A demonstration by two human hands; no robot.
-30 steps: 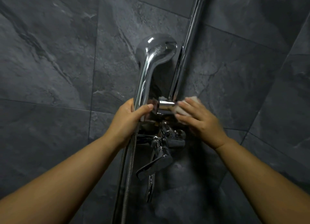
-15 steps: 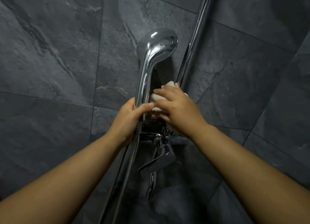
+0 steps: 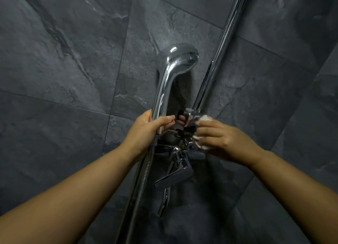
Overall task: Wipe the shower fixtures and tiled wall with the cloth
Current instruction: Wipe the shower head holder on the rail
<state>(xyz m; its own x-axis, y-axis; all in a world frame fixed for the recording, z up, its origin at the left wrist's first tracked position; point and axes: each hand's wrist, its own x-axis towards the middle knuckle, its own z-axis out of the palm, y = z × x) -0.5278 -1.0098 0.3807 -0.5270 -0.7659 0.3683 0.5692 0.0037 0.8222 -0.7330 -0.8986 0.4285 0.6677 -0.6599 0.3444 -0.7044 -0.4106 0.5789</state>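
The left hand [image 3: 146, 128] grips the lower handle of the shower head [image 3: 175, 61]: its thumb lies across the front of the chrome and its fingers curl round behind, with one fingertip showing on the far side. The head itself rises above those fingers, its rounded back toward the camera. The right hand [image 3: 225, 141] has its fingers curled over a bunched white cloth [image 3: 205, 118], which pokes out above and below the knuckles. The fingertips press the cloth against the chrome holder [image 3: 190, 119], which sits between the two hands. From just above the right fingertips a shiny rail [image 3: 217, 61] runs up and to the right along the tiled wall [image 3: 64, 61]. Below the left fingers a ribbed metal hose [image 3: 144, 172] hangs down. Under both hands sits the tap lever [image 3: 173, 179], tilted, with the spout [image 3: 164, 201] beneath it.
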